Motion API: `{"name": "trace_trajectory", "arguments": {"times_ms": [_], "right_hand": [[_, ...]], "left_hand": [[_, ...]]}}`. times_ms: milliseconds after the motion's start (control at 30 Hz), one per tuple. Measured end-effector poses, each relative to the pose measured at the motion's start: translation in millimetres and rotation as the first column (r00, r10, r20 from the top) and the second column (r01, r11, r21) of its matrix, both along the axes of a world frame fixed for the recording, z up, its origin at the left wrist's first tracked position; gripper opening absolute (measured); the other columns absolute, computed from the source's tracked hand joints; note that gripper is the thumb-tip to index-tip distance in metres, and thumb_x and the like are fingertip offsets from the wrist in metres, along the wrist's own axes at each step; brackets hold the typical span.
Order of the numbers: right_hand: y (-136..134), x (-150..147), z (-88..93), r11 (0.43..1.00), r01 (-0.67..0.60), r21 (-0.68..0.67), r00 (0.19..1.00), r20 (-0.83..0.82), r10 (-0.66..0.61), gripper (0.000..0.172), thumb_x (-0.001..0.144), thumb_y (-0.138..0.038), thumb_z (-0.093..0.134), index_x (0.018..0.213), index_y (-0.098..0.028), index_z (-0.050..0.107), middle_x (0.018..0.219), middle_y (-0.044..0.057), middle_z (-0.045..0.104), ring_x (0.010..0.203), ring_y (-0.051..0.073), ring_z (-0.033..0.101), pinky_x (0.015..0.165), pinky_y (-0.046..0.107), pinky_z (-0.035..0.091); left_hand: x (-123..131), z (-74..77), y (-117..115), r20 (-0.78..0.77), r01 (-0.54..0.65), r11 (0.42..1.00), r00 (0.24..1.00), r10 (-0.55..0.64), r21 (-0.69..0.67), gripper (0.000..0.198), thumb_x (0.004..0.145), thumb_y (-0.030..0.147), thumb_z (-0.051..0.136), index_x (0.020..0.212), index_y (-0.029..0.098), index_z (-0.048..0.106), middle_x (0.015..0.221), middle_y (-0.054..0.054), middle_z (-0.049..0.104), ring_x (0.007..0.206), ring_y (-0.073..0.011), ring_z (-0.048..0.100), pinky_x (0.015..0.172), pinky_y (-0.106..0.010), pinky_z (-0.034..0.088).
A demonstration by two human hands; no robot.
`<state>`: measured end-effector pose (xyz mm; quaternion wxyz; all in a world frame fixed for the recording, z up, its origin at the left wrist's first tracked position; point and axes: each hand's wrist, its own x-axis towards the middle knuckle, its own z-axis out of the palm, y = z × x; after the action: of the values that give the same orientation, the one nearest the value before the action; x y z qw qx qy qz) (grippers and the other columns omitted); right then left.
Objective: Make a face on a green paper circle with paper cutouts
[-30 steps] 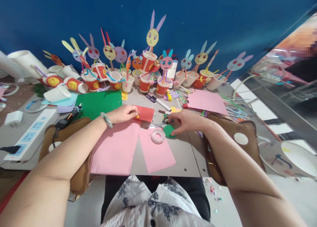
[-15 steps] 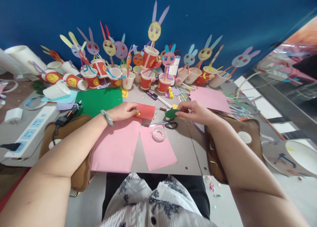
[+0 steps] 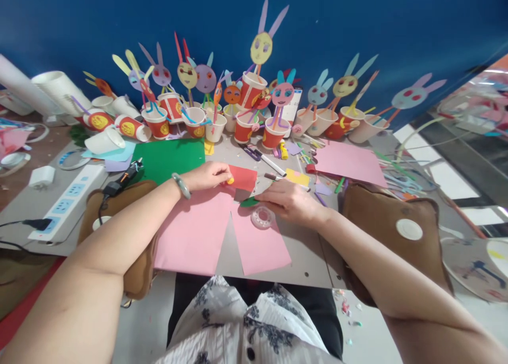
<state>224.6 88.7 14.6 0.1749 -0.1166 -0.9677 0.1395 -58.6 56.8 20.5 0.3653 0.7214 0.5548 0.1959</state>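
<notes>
Change: green disc [image 3: 248, 202] has moved. Half a second ago I had it out toward 3 o'clock; now the right hand [image 3: 291, 197] has brought it toward 9, to the 6 o'clock edge of the red paper [image 3: 244, 179] near frame centre. Touching or apart, I can't tell; only a sliver shows. For the work in hand, that puts both pieces together between the hands. Right fingers are drawn together over the disc's 3 o'clock edge, looks like a light pinch; thumb hidden from me. Left hand [image 3: 207, 176], 9 o'clock of centre, is holding its spot: thumb and fingers closed on the paper's 9 o'clock end, small yellow bit [image 3: 230, 180] at the fingertips. Tape ring [image 3: 254, 218] sits at the disc's 4 o'clock, on the smaller pink sheet [image 3: 262, 253]. Labels: red cups [image 3: 273, 137] along the back carry a round yellow emblem [image 3: 99, 120], no brand I can read. Phone [image 3: 296, 107] at 1 o'clock shows digits, too blurred to call.
</notes>
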Motion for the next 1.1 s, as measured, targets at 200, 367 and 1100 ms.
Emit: {"name": "trace_trajectory", "arguments": {"times_ms": [200,367,1100], "right_hand": [[-7.5,-5.8,6.9,0.995,-0.094,0.033,0.991,0.101,0.091,0.025,0.098,-0.027,0.05,0.106,-0.019,0.072,0.094,0.01,0.075,0.087,0.022,0.065,0.08,0.037,0.046],[-8.0,-4.8,13.7,0.998,-0.041,-0.054,0.995,0.084,0.046,0.022,0.097,-0.03,0.052,0.097,-0.02,0.072,0.088,0.009,0.073,0.085,0.021,0.065,0.082,0.037,0.043],[-9.1,2.3,20.4,0.963,0.042,-0.265,0.959,0.282,0.036,0.04,0.072,-0.053,0.079,0.101,-0.025,0.075,0.095,0.006,0.07,0.089,0.023,0.063,0.08,0.034,0.045]], "left_hand": [[1.8,1.3,-0.1,0.057,0.006,1.0,0.998,-0.005,-0.022,0.024,0.089,0.033,0.051,0.079,0.014,0.064,0.072,0.0,0.063,0.064,-0.0104,0.053,0.061,-0.023,0.039],[6.0,1.9,-0.6,0.099,0.04,0.999,0.994,-0.04,0.004,0.022,0.088,0.03,0.052,0.077,0.014,0.064,0.067,0.0,0.061,0.062,-0.0098,0.051,0.06,-0.022,0.039],[4.4,2.5,-4.7,-0.13,0.272,0.961,0.955,-0.265,0.038,0.02,0.091,0.026,0.046,0.087,0.018,0.064,0.138,-0.008,0.062,0.122,-0.0212,0.059,0.102,-0.033,0.044]]}}
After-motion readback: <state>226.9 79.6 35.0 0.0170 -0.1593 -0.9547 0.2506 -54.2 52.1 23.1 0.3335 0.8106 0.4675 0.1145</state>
